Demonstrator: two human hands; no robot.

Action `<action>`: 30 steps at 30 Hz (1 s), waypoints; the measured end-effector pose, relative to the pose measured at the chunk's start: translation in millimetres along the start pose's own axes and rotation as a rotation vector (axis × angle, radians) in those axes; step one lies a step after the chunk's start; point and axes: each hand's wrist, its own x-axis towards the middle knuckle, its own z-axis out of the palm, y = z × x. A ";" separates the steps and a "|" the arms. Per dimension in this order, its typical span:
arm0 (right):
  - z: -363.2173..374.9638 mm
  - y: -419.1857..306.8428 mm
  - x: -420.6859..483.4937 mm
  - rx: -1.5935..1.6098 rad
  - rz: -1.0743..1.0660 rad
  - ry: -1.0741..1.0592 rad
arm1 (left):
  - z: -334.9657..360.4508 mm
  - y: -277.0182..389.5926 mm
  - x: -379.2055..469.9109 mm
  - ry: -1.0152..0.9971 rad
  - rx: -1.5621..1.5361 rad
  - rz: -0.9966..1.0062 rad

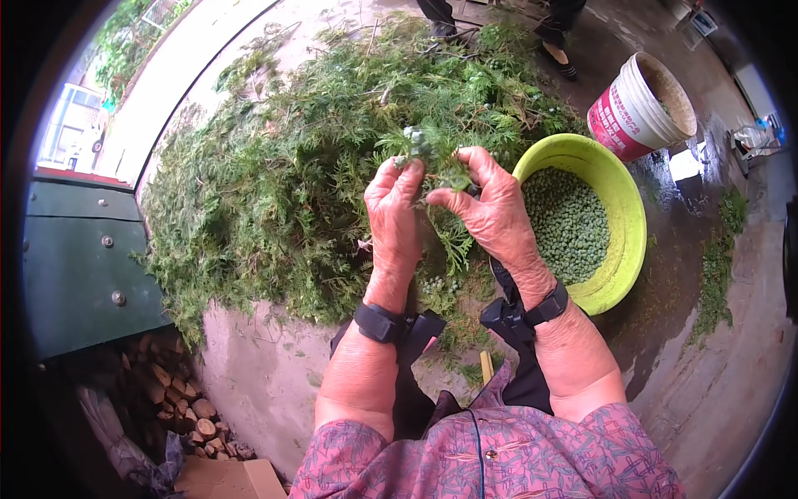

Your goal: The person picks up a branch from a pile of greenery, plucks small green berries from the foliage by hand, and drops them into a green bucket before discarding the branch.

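My left hand [397,206] pinches a green conifer sprig [421,142] that bears pale blue-green cones, with thumb and forefinger near its lower end. Close on its right, my right hand [492,209] is at the same sprig's foliage, thumb and forefinger curved apart; whether it grips anything is unclear. Both hands are over the edge of a large heap of cut conifer branches [268,181]. Beside my right wrist stands a yellow-green plastic tub [626,249], partly filled with small green cones [567,224].
A white and red bucket [642,112] stands beyond the tub, tilted in view. Another person's legs [555,28] are at the heap's far side. A green metal panel [87,262], split firewood [187,405] and cardboard [227,477] lie to the left. Loose sprigs [714,280] are on the right floor.
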 end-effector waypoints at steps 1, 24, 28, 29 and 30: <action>-0.3 1.3 0.5 0.001 0.000 -0.001 | 1.0 1.8 -0.7 -0.011 0.027 0.004; 1.3 0.6 3.9 0.132 0.057 -0.189 | -10.7 -0.4 3.6 -0.017 0.110 0.127; 2.2 3.1 1.8 0.115 0.107 -0.203 | -10.9 1.6 2.1 -0.059 0.119 0.141; 3.4 2.8 2.7 0.132 0.113 -0.204 | -12.2 0.4 2.3 -0.081 0.117 0.147; 3.7 3.0 3.3 0.147 0.120 -0.202 | -12.9 -0.6 3.0 -0.081 0.117 0.145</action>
